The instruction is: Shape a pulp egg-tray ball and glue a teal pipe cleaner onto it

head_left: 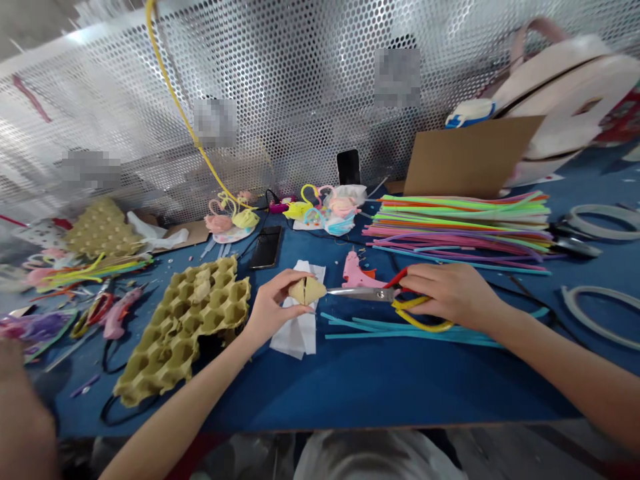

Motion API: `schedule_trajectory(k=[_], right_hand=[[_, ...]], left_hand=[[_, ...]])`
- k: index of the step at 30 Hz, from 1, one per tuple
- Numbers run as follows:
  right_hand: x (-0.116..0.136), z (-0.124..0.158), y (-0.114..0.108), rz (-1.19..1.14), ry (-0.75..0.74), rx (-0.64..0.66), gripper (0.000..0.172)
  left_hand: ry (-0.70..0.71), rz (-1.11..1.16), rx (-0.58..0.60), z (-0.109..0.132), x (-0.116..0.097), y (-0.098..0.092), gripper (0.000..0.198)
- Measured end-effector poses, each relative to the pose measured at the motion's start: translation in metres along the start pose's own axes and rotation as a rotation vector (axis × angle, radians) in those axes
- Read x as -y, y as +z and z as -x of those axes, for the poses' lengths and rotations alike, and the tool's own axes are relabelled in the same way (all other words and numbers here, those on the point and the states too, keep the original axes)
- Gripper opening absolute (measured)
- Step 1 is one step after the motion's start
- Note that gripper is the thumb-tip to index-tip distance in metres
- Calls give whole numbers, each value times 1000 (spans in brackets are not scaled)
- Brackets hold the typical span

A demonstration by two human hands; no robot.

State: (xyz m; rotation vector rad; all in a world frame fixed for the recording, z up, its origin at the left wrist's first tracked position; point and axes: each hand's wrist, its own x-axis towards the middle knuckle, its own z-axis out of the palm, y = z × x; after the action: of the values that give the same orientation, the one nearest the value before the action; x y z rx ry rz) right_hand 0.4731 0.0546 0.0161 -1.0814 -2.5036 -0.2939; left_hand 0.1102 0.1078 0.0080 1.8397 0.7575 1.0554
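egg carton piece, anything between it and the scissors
Nothing visible: the blades of the scissors end right at the egg carton piece in the left hand. The pink glue gun lies beyond the blades, not between.

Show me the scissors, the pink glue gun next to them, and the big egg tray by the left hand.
Scissors (360,294): head view, on the steel blade.
Pink glue gun (356,273): head view, on the body.
Egg tray (185,337): head view, on the moulded cups.

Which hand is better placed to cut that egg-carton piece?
Right, probably: the right hand grips the scissors, blades pointing at the egg-carton piece, while the left hand is occupied holding that piece.
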Motion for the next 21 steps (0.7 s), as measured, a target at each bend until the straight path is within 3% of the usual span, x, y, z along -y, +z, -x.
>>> schedule_trajectory(k=[11,17,21], right_hand=[[7,-8,-6,-285,183,231,7],[7,-5,-3,-264,198,203,7],[7,-5,-2,-228,199,156,11]], left_hand=[[5,-96,81,1,-1,-6,57],[-21,-63,76,0,-1,-4,59],[-36,-1,119,0,-1,0,49]])
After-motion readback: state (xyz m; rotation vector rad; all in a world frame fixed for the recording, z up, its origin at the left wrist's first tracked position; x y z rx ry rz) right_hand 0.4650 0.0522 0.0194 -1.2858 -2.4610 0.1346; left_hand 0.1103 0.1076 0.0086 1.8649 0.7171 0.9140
